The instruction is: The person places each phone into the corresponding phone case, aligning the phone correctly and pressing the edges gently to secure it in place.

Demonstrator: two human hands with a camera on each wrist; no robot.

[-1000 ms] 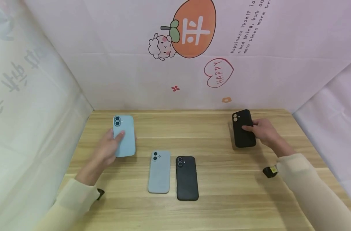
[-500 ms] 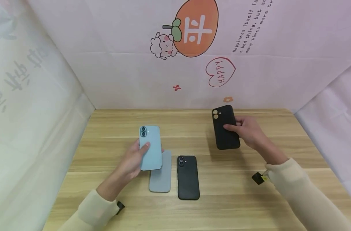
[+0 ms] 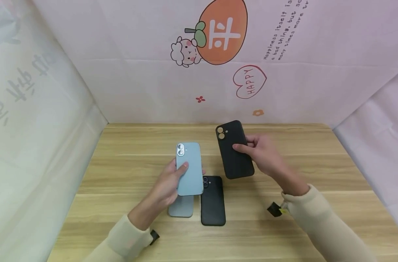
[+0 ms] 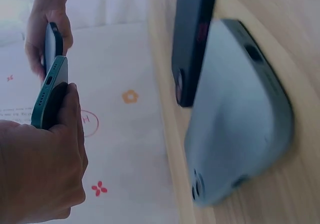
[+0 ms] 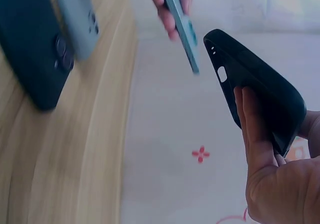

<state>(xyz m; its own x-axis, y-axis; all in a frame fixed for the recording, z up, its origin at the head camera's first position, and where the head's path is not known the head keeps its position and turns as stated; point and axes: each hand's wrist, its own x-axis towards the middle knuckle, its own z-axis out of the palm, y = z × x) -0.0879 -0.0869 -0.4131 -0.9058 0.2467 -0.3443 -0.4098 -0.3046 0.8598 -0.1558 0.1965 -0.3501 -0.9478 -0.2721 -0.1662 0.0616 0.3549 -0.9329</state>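
Note:
In the head view my left hand [image 3: 167, 183] grips a light blue phone [image 3: 190, 182], thumb on its back and fingers behind it. My right hand [image 3: 267, 156] holds a black phone case [image 3: 233, 158] by its right edge. Its hollow inner side and open camera cutout show in the right wrist view, where fingers [image 5: 252, 119] lie along the inside. Both items are raised above the table, a gap apart. Below them lie a pale grey-blue phone [image 3: 180, 208], partly covered by the light blue one, and a black phone [image 3: 213, 205].
The wood-grain table [image 3: 126, 145] meets a printed white cloth [image 3: 146, 94] at its back edge. More cloth hangs at the left [image 3: 38, 145] and right [image 3: 379, 120]. A small black device [image 3: 275, 210] hangs at the right cuff, with another [image 3: 154, 237] at the left.
Both hands have moved inward: the left carries the light blue phone rightward over the grey-blue phone, the right brings the black case leftward. The two phones on the table stay put.

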